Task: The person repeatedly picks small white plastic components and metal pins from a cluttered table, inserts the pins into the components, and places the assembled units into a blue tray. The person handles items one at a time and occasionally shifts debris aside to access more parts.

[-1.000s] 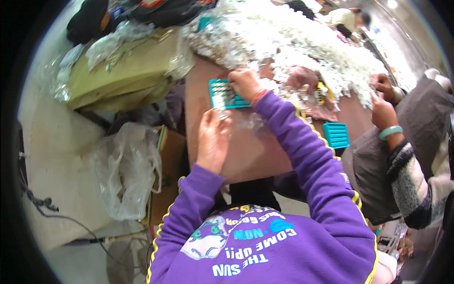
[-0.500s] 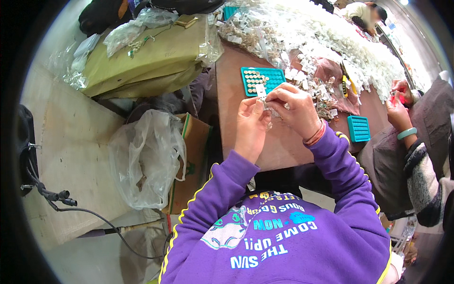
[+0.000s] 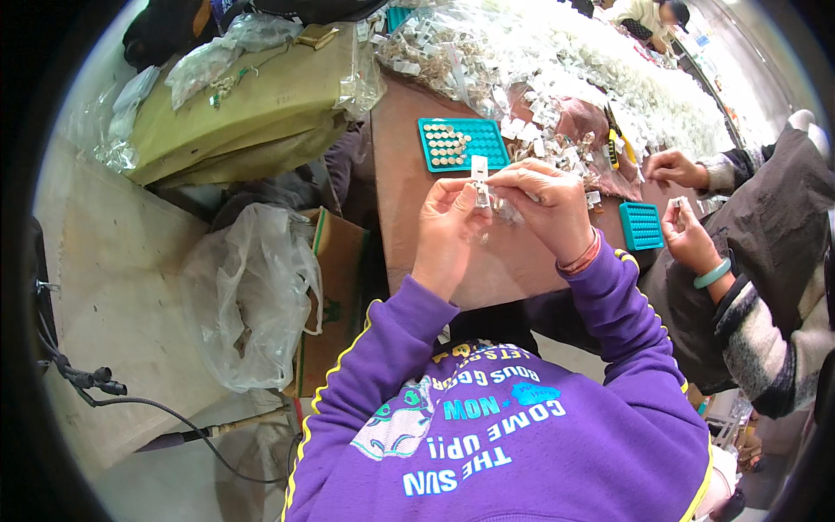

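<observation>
Inward from the table's (image 3: 522,274) left edge, the left hand (image 3: 448,228) pinches a small white tag (image 3: 479,167); the right hand (image 3: 550,204) is drawn narrow beside it (whether it grips, I cannot tell). A steady left pinch should help the right fingertips work precisely.

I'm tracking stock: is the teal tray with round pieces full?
Partly: the teal tray has round pieces at left; right slots look bare.

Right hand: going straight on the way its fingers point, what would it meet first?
Probably the small white card pinched in the left hand, then that hand itself, though depth is hard to judge.
</observation>
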A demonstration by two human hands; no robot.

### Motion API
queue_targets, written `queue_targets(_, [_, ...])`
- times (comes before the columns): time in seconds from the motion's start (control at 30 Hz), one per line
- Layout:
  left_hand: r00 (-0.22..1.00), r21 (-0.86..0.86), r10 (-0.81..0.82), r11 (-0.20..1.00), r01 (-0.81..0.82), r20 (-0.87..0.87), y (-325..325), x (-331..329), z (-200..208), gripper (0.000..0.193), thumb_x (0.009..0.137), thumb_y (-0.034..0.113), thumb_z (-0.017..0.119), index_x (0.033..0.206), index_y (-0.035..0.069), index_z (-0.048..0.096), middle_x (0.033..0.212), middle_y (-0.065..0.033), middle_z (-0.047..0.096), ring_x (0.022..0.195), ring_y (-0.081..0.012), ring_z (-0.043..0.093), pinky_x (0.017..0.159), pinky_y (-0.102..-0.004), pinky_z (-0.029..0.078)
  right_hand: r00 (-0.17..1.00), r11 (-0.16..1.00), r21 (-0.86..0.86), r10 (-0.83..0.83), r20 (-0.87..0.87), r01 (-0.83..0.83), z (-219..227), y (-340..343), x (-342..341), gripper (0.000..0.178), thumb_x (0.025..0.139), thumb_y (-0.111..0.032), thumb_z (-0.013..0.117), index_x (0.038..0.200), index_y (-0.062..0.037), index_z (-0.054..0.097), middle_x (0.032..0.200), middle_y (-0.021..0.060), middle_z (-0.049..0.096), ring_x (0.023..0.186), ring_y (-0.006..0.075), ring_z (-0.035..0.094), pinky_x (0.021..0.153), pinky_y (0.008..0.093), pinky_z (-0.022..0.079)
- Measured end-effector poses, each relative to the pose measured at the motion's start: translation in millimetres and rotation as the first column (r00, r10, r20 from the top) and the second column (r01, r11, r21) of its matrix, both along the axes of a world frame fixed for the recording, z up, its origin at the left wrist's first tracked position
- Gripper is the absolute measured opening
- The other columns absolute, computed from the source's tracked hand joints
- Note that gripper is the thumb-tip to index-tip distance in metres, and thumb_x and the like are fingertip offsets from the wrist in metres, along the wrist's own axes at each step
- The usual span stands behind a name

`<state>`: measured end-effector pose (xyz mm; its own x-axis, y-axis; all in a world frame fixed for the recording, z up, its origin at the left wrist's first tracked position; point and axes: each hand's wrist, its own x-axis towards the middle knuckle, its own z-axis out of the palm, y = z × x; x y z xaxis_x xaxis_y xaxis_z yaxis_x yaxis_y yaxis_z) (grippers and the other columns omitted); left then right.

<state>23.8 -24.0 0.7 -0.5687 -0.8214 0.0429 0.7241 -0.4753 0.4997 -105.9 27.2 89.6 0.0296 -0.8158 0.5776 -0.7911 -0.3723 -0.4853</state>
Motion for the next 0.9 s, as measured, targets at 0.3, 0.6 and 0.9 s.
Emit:
queue_targets(0.3, [0.998,-0.014,-0.023,1.000,0.024,0.064,-1.5,-1.2,-1.7,0.014,0.094,0.018,0.062,0.100,0.007,0.058,0.088,-0.0044,0.065,0.079,-0.0133,0.063,0.069,-0.0270,0.052,0.996,0.997,0.064,0.040,0.085,-0.046,-4.8,-4.2,-3.9,0.013,0.076,-0.003,0.072,0.089,-0.0061,0.070,0.081,0.0074,0.066,0.070,0.0193,0.065,0.062,0.0288,0.052])
queue_targets(0.6, [0.996,-0.053,-0.027,0.998,0.032,0.089,-2.5,2.9,-0.2,0.014,0.094,0.018,0.061,0.102,0.007,0.057,0.091,-0.0046,0.065,0.080,-0.0131,0.063,0.070,-0.0272,0.052,0.999,0.999,-0.040,0.033,0.024,-0.032,-1.8,-7.9,-7.5,0.008,0.077,-0.004,0.071,0.084,-0.0061,0.068,0.080,0.0078,0.063,0.068,0.0212,0.065,0.061,0.0297,0.052])
queue_targets(0.9, [0.994,0.029,-0.008,1.000,0.005,0.108,-1.4,2.1,0.1,0.012,0.094,0.015,0.061,0.100,0.005,0.057,0.091,-0.0049,0.064,0.073,-0.0119,0.062,0.065,-0.0256,0.052,0.987,0.984,0.138,0.097,0.131,-0.115,-11.5,-11.6,-10.5,0.010,0.075,-0.005,0.071,0.085,-0.0050,0.068,0.082,0.0089,0.066,0.071,0.0214,0.066,0.065,0.0299,0.054])
